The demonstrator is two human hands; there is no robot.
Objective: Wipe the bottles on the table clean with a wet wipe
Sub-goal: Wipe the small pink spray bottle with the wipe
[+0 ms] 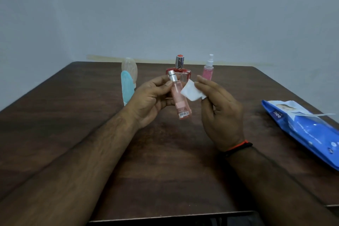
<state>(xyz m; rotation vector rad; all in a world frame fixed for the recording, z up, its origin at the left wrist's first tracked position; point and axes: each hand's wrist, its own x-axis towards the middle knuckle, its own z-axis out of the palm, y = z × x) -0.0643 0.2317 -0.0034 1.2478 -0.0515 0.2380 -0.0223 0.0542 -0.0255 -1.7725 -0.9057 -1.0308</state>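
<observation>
we find the left hand [150, 97] gripping the slim pink glass bottle with a silver cap [178, 97] above the dark wooden table [73, 115], the right hand [218, 108] pinching the folded white wet wipe [192, 91] against its side (wiping under way, we judge), so next comes turning it.

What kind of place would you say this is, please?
Probably a plain room at home: a dark brown wooden table against a bare grey-blue wall, carrying toiletries such as a red glass perfume bottle and a blue wet-wipe pack.
</observation>
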